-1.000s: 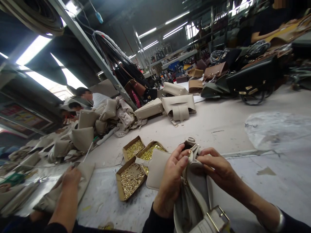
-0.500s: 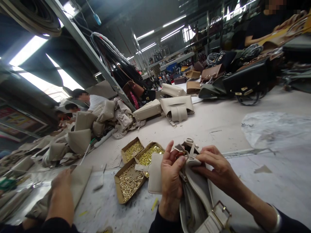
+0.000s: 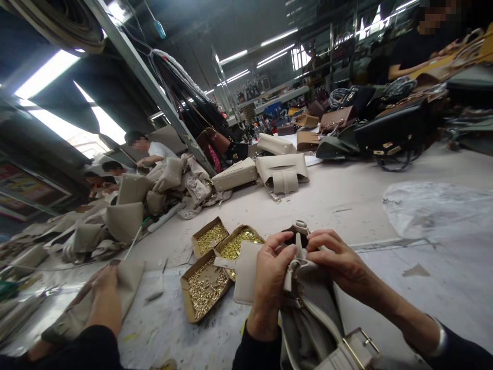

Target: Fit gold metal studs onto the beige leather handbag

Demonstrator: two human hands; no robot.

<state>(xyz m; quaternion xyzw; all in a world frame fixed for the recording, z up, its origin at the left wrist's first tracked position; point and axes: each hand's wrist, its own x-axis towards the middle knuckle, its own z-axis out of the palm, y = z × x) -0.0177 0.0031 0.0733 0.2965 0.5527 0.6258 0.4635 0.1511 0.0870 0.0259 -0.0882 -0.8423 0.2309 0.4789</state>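
A beige handbag [image 3: 314, 300] stands before me at the lower right, between my two hands. My left hand [image 3: 269, 275] is closed on the upper edge of the bag, thumb and fingers pinching near a narrow strap end. From the other side, my right hand [image 3: 342, 259] grips the same edge with bent fingers. A pale flap [image 3: 246, 272] with a small tab sticks out to the left behind my left hand. Low on the bag sits a strap with a gold buckle [image 3: 362, 349]. My fingers hide what exactly lies between them.
Three cardboard trays [image 3: 187, 303] of small gold metal pieces stand left of the bag. A co-worker's hands [image 3: 106, 293] hold a beige piece at the far left. Beige bags [image 3: 283, 172] and a black bag [image 3: 393, 126] lie farther back; a plastic sheet [image 3: 435, 208] lies right.
My left fingers have moved from a metal fitting onto the bag's edge, nearer my right hand. The bag's opening has shifted slightly, and the co-worker's hands have moved a little.
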